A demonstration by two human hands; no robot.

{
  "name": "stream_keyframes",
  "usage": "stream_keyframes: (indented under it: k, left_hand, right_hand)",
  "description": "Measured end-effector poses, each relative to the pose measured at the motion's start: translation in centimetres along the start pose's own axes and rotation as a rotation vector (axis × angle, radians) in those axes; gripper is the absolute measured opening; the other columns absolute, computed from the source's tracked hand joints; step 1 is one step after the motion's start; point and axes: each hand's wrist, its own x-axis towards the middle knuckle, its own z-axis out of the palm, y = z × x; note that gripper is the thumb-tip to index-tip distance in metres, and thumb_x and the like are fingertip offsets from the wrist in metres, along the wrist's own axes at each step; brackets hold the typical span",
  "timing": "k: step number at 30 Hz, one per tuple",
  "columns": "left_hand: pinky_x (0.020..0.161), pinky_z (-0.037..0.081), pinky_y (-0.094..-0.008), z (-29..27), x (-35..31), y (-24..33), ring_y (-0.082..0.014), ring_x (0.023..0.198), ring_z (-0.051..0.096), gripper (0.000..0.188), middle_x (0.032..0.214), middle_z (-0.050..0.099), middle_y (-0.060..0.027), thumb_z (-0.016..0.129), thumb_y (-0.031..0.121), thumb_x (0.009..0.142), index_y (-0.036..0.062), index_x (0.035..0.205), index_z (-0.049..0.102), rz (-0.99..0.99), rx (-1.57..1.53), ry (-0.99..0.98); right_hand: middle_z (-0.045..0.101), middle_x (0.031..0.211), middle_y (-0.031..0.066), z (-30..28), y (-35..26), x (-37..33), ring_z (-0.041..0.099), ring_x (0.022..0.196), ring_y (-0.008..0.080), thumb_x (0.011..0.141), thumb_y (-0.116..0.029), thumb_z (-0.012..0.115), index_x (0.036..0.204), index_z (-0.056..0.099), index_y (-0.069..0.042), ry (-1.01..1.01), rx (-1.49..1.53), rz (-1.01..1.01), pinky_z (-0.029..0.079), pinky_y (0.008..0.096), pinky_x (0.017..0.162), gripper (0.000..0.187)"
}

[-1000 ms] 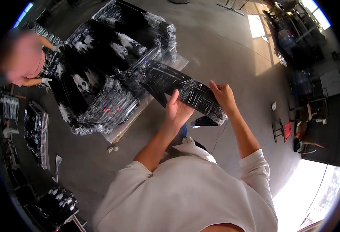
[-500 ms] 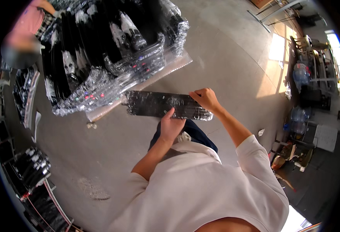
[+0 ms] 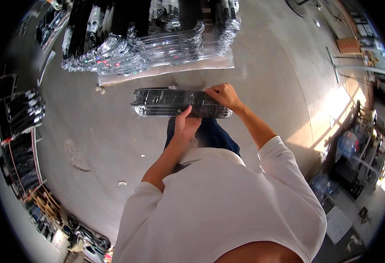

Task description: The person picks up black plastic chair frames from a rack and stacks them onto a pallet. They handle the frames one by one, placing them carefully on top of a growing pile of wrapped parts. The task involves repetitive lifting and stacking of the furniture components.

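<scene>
Held in front of my body is a long, flat black bundle (image 3: 161, 101) wrapped in shiny clear film. My left hand (image 3: 186, 125) grips its near edge around the middle, thumb lying over the top and the other fingers hidden underneath. Over at the bundle's right part, my right hand (image 3: 225, 95) is closed at the far edge with bent fingers. What exactly those fingers pinch, film or bundle, is too small to make out. The kind of parts inside the wrap cannot be told.
A large stack of film-wrapped black parts (image 3: 148, 48) stands ahead on a pale sheet (image 3: 166, 72). More black bundles (image 3: 26, 109) line the left side. A cardboard box (image 3: 348, 45), a metal frame and clear water bottles (image 3: 348, 143) are at the right.
My view has turned and shifted, so the big stack now appears higher and farther from the bundle. Both hands keep their hold, and the bundle has tilted to show its layered near side.
</scene>
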Motion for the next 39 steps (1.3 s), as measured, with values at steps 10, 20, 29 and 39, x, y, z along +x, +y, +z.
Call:
stream_keyframes:
  k: [10,20,29,39]
  left_hand:
    - [0.087,0.039,-0.0325,1.3,-7.1,0.7,-0.0218,0.102,0.049,0.029,0.105,0.053,-0.0134,0.048,0.012,0.08,0.0014,0.106,0.048,-0.081,0.609,0.233]
    - [0.074,0.044,-0.0303,-0.7,-6.1,15.7,-0.0225,0.08,0.058,0.024,0.087,0.059,-0.0157,0.05,0.015,0.077,0.0021,0.097,0.056,0.799,1.795,0.326]
    - [0.072,0.046,-0.0375,-9.6,4.3,20.3,-0.0261,0.081,0.06,0.046,0.093,0.059,-0.0191,0.067,0.033,0.061,0.0043,0.097,0.06,-0.895,2.328,0.748]
    - [0.074,0.045,-0.0405,-18.0,6.2,20.3,-0.0285,0.086,0.058,0.047,0.095,0.06,-0.0165,0.065,0.038,0.064,0.0042,0.097,0.06,-0.86,2.445,0.73]
  right_hand:
    - [0.046,0.054,0.019,0.8,1.7,-0.9,0.043,0.047,0.0297,0.08,-0.03,0.053,0.068,0.057,0.0,-0.109,0.042,0.04,0.037,0.0355,0.048,0.033]
    - [0.048,0.056,0.0194,4.1,1.7,-5.6,0.046,0.053,0.0355,0.081,-0.035,0.049,0.065,0.055,-0.001,-0.163,-0.079,0.171,0.039,0.0383,0.051,0.038]
    - [0.056,0.058,0.0147,7.2,2.2,-10.9,0.055,0.06,0.0334,0.08,-0.035,0.048,0.064,0.058,-0.005,-0.188,-0.123,0.295,0.044,0.0383,0.056,0.035]
    - [0.051,0.107,0.0184,11.8,19.8,-10.3,0.054,0.086,0.0336,0.064,-0.06,0.058,0.114,0.046,-0.01,-0.74,0.439,1.354,0.046,0.0547,0.062,0.072]
